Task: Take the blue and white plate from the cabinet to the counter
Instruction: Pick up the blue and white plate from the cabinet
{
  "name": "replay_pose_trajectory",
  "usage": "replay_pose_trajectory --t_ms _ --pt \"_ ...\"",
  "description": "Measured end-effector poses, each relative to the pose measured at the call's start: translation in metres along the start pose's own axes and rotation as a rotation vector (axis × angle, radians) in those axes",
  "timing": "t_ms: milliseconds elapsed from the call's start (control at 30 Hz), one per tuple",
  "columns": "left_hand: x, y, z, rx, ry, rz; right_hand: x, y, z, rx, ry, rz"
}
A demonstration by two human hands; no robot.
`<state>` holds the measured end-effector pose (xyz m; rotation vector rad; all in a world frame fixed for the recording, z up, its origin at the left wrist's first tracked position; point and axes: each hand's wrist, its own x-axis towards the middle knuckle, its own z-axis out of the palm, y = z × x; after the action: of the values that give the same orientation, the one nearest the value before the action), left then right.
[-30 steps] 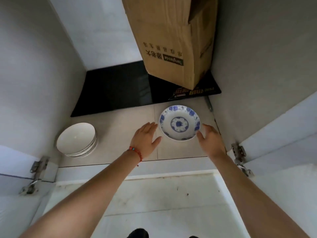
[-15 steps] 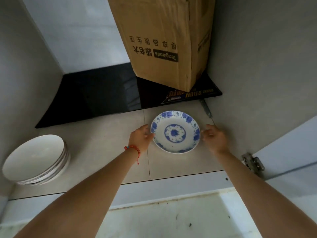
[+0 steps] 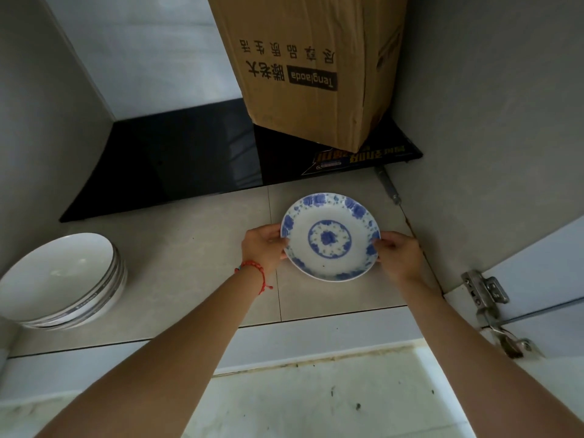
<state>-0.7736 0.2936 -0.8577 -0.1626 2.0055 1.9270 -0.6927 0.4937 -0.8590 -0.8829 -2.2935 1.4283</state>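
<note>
The blue and white plate is round with a blue flower rim and a blue ring in its middle. It is inside the cabinet, over the pale tiled floor near the right wall. My left hand, with a red bead bracelet at the wrist, grips the plate's left rim. My right hand grips the right rim. The plate looks slightly tilted toward me; whether it still touches the floor I cannot tell.
A stack of white plates sits at the cabinet's left. A brown cardboard box stands at the back on a black slab. A metal hinge and the open door are at the right. The cabinet's front edge runs below.
Both hands have closed in from beside the plate and now grip its two rims. The plate has shifted slightly toward me and appears larger as my head moved closer.
</note>
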Motion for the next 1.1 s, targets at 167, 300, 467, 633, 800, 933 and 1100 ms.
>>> replay_pose_trajectory --t_ms 167,300,467,633,800,933,1100 --pt "-0.031 0.001 -0.012 -0.028 -0.033 0.132 -0.031 -0.003 -0.008 0.081 0.093 -0.077" --pt "-0.065 0.001 -0.024 -0.024 0.031 0.175 -0.064 -0.008 -0.017 0.183 0.117 -0.080" --pt "-0.122 0.015 -0.033 0.155 0.068 0.267 -0.116 -0.014 -0.040 0.185 0.127 -0.063" --pt "-0.180 0.036 -0.039 0.183 0.059 0.171 -0.165 -0.041 -0.075 0.156 0.117 -0.024" --pt "-0.233 0.070 -0.044 0.217 0.048 0.113 -0.208 -0.074 -0.114 0.159 0.113 0.068" --pt "-0.279 0.108 -0.049 0.178 0.010 0.090 -0.244 -0.109 -0.148 0.194 0.121 0.102" --pt "-0.333 0.166 -0.053 0.197 0.015 0.050 -0.280 -0.166 -0.192 0.220 0.120 0.146"
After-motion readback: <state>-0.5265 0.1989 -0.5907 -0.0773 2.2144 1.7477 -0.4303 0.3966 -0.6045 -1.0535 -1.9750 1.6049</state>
